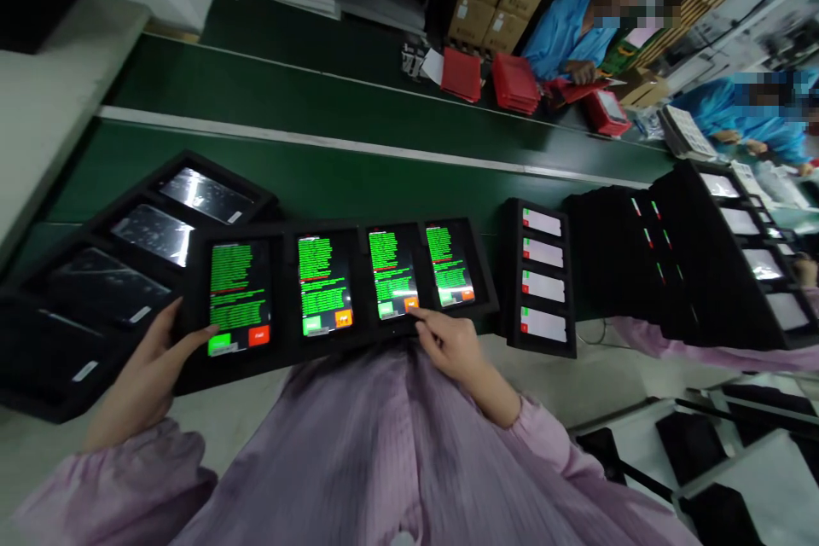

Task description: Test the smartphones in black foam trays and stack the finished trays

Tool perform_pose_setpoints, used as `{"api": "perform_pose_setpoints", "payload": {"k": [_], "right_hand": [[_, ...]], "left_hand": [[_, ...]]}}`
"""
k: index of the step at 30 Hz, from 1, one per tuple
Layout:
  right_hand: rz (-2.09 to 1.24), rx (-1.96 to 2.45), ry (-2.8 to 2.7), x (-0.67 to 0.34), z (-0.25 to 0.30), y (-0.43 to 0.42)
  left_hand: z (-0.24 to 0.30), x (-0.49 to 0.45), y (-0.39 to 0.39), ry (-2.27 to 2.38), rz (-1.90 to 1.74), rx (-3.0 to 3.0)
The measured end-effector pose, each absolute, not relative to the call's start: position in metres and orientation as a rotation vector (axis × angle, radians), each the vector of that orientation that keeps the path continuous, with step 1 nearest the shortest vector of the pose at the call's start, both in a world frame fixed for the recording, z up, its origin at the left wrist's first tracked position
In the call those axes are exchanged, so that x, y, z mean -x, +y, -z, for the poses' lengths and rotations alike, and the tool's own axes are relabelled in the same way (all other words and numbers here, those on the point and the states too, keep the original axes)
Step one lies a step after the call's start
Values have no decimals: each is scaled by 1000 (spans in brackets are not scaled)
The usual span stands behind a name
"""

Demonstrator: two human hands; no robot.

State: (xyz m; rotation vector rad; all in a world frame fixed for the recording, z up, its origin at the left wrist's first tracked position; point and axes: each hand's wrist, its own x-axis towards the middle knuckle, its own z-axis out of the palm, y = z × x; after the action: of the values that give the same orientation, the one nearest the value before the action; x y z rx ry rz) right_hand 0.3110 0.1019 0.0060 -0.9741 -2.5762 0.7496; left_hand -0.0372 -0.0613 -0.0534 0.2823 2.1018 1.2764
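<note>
A long black tray [283,294] lies in front of me, holding several lit phone-like screens with green text and green and red or orange buttons. At its left end, my left hand [157,358] grips the edge, the thumb lying near the green button of the leftmost screen [240,290]. My right hand [451,345] has its index finger stretched to the lower right corner of the third screen [392,269], by the orange button; its other fingers are curled and it holds nothing. Whether that fingertip touches the glass I cannot tell.
Another black tray [95,226] with dark screens lies partly under mine. To the right stand a tray with white screens [543,281] and a row of stacked black trays [630,256]. Across the green bench [320,115], co-workers in blue handle red packs [515,81].
</note>
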Motion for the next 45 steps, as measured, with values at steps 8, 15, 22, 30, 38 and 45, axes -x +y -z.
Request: {"api": "perform_pose_setpoints", "payload": {"k": [8, 15, 22, 30, 38, 45], "right_hand": [[-825, 788, -2700, -252, -9, 90], [-863, 517, -2966, -201, -12, 70], [-1025, 583, -2783, -235, -19, 78], [-1088, 768, -2618, -258, -20, 87], [-1081, 716, -2620, -260, -21, 80], [-1064, 676, -2595, -259, -20, 77]], "left_hand": [[22, 24, -46, 2005, -1303, -111], [32, 30, -56, 1964, -1266, -204], [37, 33, -59, 1956, -1195, -240], [40, 42, -63, 1883, -1328, -235], [42, 36, -53, 1927, -1521, -161], [44, 36, -53, 1945, -1508, -169]]}}
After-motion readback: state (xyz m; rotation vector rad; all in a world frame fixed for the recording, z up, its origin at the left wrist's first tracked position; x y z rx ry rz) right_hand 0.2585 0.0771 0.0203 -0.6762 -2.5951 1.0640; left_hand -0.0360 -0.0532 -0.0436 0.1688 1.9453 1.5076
